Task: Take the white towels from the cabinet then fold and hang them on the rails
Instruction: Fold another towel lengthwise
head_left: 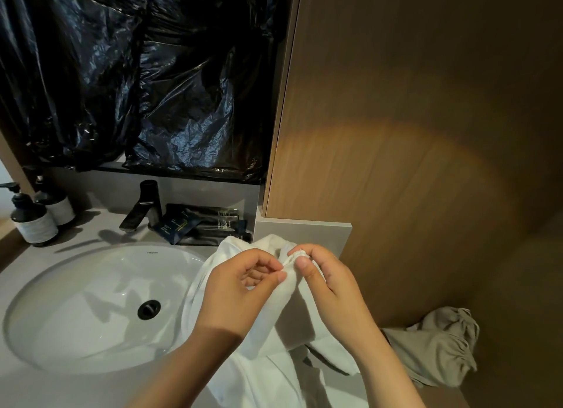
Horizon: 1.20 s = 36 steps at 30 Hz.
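Your left hand point(243, 289) and right hand point(330, 282) are held close together, each pinching the bunched edge of the white towel point(271, 319) between thumb and fingertips. The towel hangs from that grip and drapes onto the countertop point(91, 389), just right of the sink basin point(76, 301). A grey cloth point(438, 346) lies further right.

A wide-angle camera is sitting on the person's head, facing forward and down across the grey vanity counter point(76, 389), with the white oval sink basin point(91, 316) lying lower left and the brown wood-grain wall panel point(426, 133) filling the right. It is hovering close over the left hand point(240, 289) and right hand point(329, 286), both pinching the white terry towel point(286, 304) at frame centre
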Motion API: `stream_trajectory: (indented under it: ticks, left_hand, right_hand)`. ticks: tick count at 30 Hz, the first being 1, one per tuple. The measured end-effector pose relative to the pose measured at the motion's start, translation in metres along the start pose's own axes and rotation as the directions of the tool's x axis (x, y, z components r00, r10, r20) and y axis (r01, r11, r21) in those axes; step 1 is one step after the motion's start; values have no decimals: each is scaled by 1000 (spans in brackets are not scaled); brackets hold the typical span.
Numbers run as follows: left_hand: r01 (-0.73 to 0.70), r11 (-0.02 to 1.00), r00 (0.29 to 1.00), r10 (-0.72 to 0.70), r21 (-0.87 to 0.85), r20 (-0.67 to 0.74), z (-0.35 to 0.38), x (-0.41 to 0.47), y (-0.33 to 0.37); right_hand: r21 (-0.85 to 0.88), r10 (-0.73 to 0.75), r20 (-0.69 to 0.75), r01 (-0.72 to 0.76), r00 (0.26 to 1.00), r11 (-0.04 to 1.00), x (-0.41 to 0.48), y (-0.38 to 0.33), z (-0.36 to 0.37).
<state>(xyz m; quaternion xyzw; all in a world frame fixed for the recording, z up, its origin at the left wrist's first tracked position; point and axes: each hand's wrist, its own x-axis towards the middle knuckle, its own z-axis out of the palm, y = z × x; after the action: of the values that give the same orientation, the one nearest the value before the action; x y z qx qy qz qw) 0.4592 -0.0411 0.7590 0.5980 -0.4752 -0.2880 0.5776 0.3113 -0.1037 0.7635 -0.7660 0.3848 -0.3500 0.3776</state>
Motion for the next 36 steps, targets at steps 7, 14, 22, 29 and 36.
stream_trajectory:
  ticks: [7, 14, 22, 29, 36]
  left_hand:
    - [-38, 998, 994, 31, 57, 107, -3, -2, 0]
    - [-172, 977, 956, 135, 125, 259, -11, 6, 8]
    - [-248, 936, 941, 170, 251, 294, -17, 30, 3]
    - [-287, 842, 939, 153, 456, 307, -19, 57, -1]
    - [-280, 726, 944, 89, 627, 319, -31, 93, -15]
  right_hand:
    - [14, 5, -63, -4, 998, 1000, 0, 4, -1]
    - [-9, -126, -170, 126, 977, 992, 23, -13, -27]
    - [-142, -193, -313, 155, 930, 978, 51, -31, -77]
    - [-192, -183, -476, 101, 860, 976, 81, -45, -122]
    - [-194, -142, -559, 37, 817, 980, 106, -46, -157]
